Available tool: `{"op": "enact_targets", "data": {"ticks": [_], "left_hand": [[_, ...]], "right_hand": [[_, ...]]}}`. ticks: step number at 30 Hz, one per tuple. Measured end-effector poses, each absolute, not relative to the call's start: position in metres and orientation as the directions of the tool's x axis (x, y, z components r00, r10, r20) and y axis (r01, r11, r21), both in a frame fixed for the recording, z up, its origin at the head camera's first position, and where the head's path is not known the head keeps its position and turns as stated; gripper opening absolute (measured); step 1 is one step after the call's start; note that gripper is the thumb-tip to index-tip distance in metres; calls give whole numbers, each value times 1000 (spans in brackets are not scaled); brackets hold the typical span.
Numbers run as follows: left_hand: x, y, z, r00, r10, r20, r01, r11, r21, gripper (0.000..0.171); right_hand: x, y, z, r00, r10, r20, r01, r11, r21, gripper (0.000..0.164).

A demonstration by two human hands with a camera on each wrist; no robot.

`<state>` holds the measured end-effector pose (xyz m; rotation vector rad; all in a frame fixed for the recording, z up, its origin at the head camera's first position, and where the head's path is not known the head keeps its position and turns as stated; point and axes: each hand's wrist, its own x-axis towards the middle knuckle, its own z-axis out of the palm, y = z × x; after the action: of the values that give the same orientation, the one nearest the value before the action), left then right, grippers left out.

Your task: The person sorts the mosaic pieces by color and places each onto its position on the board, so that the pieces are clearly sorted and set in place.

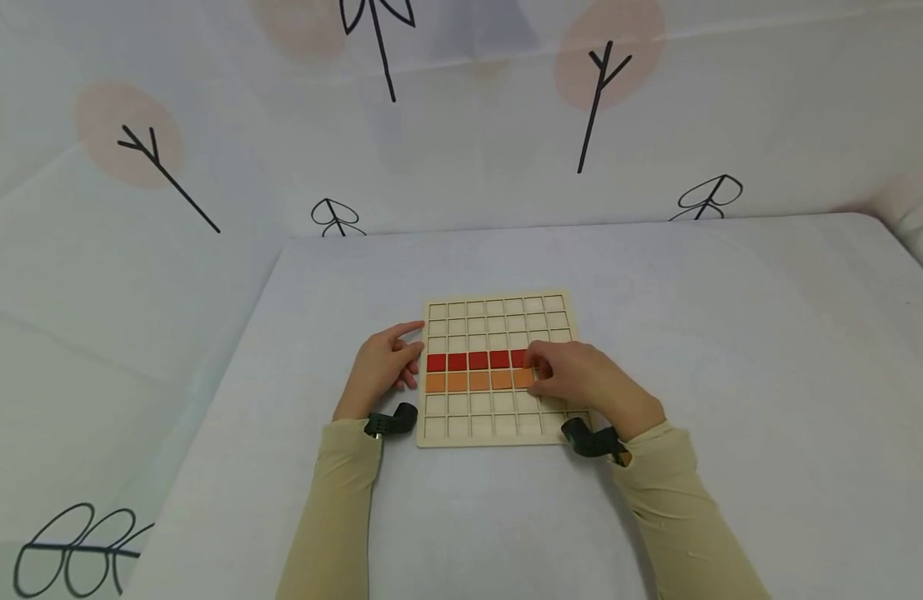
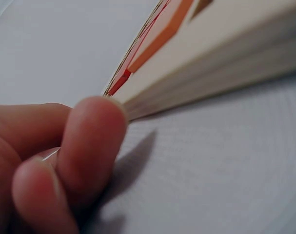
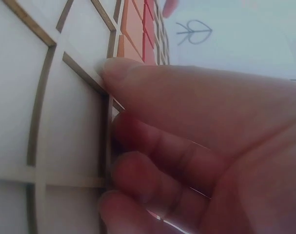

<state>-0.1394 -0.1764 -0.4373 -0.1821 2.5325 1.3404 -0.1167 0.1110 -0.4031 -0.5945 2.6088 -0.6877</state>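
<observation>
A pale wooden grid board (image 1: 494, 439) lies on the table. Across its middle run a row of red square tiles (image 1: 479, 360) and, just below it, a row of orange square tiles (image 1: 479, 381). The right hand (image 1: 577, 375) reaches over the board from the right; its thumb and index finger pinch the rightmost orange tile (image 1: 523, 378) at its cell. The thumb (image 3: 133, 75) hides part of that tile, and the other fingers curl over the grid. At the board's left edge, the left hand (image 1: 386, 362) rests with loosely bent fingers, fingertips right at the rim.
A white cloth (image 1: 769, 375) covers the table. Behind and to the left hangs white fabric (image 1: 476, 150) with line-drawn plants. Each wrist wears a dark camera (image 1: 392, 419) on a strap. Several grid cells (image 1: 502, 404) of the board hold no tiles.
</observation>
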Motion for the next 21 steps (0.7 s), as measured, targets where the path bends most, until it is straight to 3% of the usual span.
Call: {"op": "enact_targets", "data": {"ticks": [11,21], "left_hand": [[-139,-176,-436,-952,12,-305,-247,553,795,38],[-139,-177,-436,-953,20,-303,-243,548,800,38]], "right_hand": [[-116,110,-402,-837,-487,-249,-304,793,-528,27],[-119,117,-401,-841,-490,-230,-262,741,-618,20]]}}
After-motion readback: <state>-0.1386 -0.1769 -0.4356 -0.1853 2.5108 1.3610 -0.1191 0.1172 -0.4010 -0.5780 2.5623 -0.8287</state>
